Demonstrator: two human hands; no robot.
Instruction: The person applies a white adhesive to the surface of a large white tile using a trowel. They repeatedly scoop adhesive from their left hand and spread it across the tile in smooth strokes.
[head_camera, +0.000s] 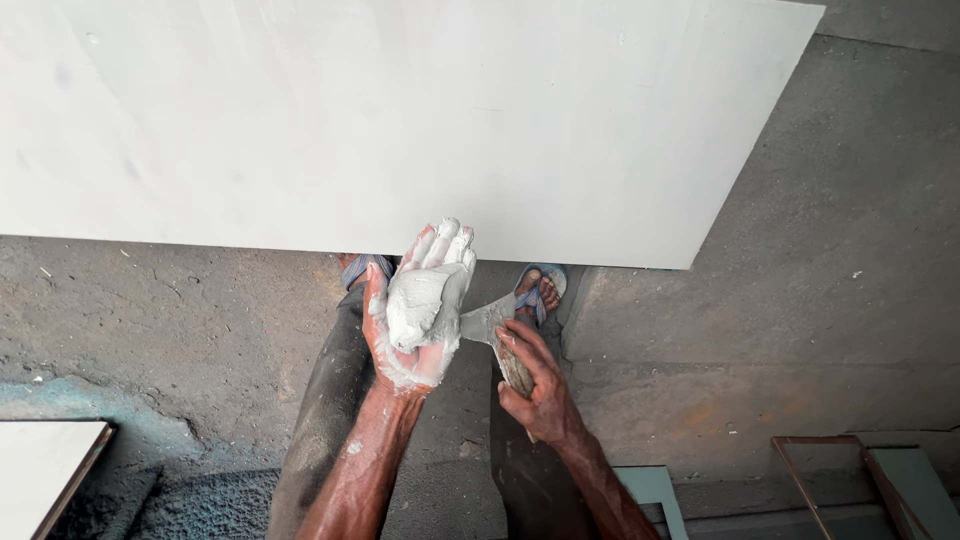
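The left hand (418, 310) is cupped palm up, fingers spread around a lump of grey-white putty (420, 305) resting in it. The right hand (535, 385) is closed around the handle of a putty knife (487, 322), whose blade points left and seems to touch the lump. The white board (400, 120) lies just beyond both hands.

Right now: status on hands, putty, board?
Left hand open, cupping grey putty lump. Right hand shut on putty knife, blade against the lump. White board ahead, nothing on it.
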